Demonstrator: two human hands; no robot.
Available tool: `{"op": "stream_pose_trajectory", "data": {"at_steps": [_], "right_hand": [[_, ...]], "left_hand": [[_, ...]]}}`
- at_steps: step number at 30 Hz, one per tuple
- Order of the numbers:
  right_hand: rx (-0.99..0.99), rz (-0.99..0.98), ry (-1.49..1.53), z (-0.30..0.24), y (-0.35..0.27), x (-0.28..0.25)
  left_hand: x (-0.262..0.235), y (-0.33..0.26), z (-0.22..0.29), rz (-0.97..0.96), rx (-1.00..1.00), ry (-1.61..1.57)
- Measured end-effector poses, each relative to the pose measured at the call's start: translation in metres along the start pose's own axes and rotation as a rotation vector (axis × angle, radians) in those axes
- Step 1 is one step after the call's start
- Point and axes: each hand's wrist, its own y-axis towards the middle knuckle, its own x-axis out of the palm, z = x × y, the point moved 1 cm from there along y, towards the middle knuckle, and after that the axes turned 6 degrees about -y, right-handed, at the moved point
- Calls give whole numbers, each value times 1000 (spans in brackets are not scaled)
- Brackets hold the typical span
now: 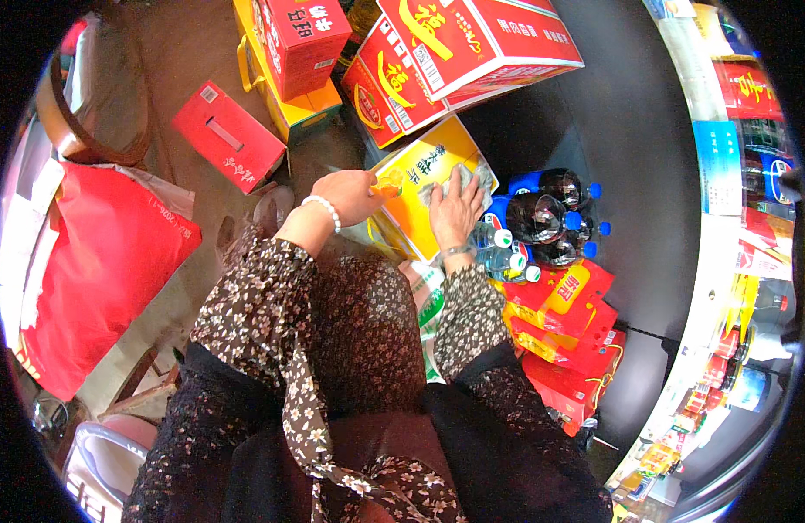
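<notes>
A yellow carton [420, 209] stands tilted on the floor in front of me. My left hand [348, 195] grips its orange handle [387, 186] at the top left edge. On the carton's top face my right hand [455, 212] presses a grey cloth [459, 183] flat. Both forearms wear dark floral sleeves; the left wrist carries a white bead bracelet.
Dark soda bottles with blue caps [550, 213] stand right of the carton, above red boxes [568, 331]. Large red cartons [455, 52] are stacked behind, a small red box [230, 139] lies at left, a red bag [97, 261] at far left. Shelves [742, 261] line the right.
</notes>
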Motion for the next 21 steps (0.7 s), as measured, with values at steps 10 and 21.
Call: {"op": "stream_pose_trajectory", "data": {"at_steps": [10,21], "right_hand": [[237,-6,84,25,80,31],[-83,55,138,-9,-12,18]], "left_hand": [[-4,2,-11,69,70,25],[-4,7,-9,81,64,-15]]}}
